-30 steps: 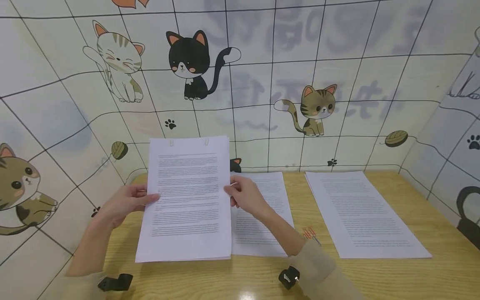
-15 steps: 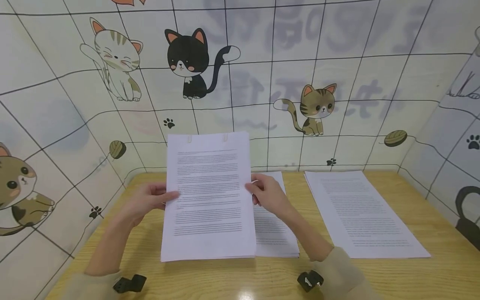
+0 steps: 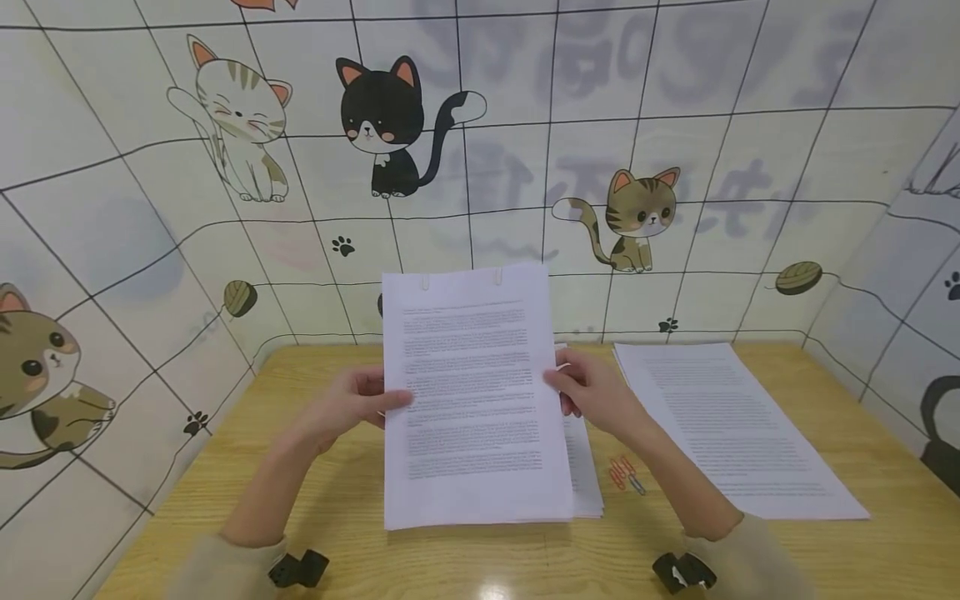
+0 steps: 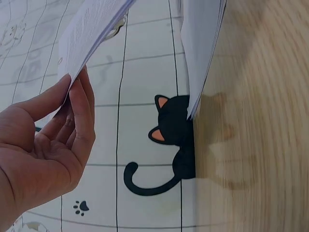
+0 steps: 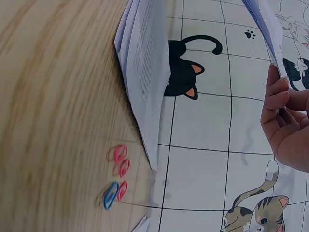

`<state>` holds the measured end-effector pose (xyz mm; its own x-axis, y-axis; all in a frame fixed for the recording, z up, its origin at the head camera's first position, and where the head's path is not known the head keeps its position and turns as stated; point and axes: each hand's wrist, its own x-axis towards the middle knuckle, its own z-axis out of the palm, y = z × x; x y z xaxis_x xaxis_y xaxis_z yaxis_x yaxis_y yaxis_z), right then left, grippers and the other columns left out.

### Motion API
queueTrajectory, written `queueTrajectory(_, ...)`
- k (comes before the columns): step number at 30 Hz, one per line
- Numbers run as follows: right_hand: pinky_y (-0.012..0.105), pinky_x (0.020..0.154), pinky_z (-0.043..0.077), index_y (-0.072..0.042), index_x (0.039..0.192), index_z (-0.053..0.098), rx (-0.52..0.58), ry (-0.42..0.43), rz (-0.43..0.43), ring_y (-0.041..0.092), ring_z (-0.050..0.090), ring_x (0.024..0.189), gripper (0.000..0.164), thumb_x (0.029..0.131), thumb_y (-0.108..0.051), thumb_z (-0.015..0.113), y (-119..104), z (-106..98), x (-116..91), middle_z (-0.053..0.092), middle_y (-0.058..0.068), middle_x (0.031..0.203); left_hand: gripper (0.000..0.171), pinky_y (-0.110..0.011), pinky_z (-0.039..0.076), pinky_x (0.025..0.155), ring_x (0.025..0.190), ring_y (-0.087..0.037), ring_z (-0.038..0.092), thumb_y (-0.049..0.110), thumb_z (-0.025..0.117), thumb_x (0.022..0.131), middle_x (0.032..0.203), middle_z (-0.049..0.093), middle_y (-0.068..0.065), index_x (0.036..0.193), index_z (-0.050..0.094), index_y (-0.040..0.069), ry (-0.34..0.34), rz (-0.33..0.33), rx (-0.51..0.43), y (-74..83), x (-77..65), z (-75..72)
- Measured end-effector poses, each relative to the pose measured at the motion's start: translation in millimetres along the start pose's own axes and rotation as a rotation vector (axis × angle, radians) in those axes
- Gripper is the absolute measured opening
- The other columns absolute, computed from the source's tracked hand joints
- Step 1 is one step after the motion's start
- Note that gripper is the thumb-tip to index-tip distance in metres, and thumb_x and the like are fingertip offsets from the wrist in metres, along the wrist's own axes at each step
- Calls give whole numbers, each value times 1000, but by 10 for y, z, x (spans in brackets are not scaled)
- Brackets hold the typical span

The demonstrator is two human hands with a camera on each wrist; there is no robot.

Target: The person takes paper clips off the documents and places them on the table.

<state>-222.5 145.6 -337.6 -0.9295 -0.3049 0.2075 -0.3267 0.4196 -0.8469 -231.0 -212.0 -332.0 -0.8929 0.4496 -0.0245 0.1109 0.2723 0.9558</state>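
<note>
Both hands hold up a stack of printed paper (image 3: 468, 500) by its side edges, raised above the table and facing me. Two pale paper clips (image 3: 425, 283) sit on its top edge. My left hand (image 3: 348, 410) pinches the left edge, thumb in front and fingers behind; the left wrist view shows this grip on the sheets (image 4: 91, 36). At the opposite edge my right hand (image 3: 603, 398) pinches in the same way, with its fingers (image 5: 277, 99) around the paper's edge. Partly hidden behind the held stack, a second paper stack (image 3: 585, 479) lies on the table.
Another printed stack (image 3: 738, 425) lies on the right of the wooden table (image 3: 202, 500). Between the stacks are several red paper clips (image 3: 617, 475) and a blue paper clip (image 3: 637, 484). A cat-patterned cloth (image 3: 510, 183) forms the back and sides. Something black (image 3: 943, 458) stands at the right edge.
Both hands have carried the clipped stack to the right, from the table's left part to in front of the second stack, now covering most of it. Their grip looks the same.
</note>
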Motion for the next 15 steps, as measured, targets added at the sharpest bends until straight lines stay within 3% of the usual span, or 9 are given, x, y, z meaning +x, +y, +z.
queueTrajectory(7,24,52,41,0,102,63,-38,-31,1,18,52,58,11,102,-11,60,76,-250,-141,58,7,66,33,-38,58,72,89,-29,71,8,71,94,111,72,-17,124,65,-6,-4,35,-25,72,82,237)
queueTrajectory(15,26,56,44,-3,100,66,-49,-77,17,23,55,66,15,101,-18,63,168,-467,-245,60,10,74,27,-34,58,67,80,-24,72,4,71,92,102,74,-16,116,68,-8,52,44,-16,123,145,440)
